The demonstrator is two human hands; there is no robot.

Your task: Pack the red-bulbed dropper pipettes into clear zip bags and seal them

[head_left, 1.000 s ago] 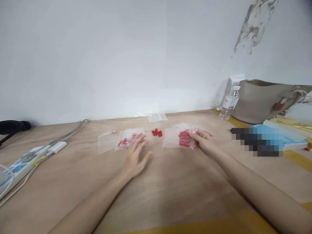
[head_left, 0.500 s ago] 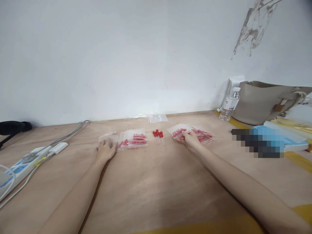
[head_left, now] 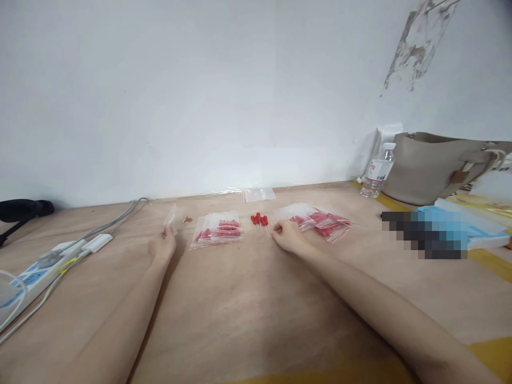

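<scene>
Clear plastic shows first: the left hand (head_left: 163, 247) pinches a thin bag (head_left: 170, 216). Filled bags (head_left: 218, 234) overlap edges next, brown tabletop (head_left: 224, 304) stretching nearer; then loose red-topped droppers (head_left: 258, 219), the right hand (head_left: 288, 236) bunched beside them, contents unclear, and fanned packets (head_left: 328, 223).

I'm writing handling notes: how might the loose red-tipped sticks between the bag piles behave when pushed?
The red-tipped sticks look slim, so probably light. Lying loose on the flat table, they may roll or swivel. Their thin stems could bend or break, though the material is unclear.
</scene>
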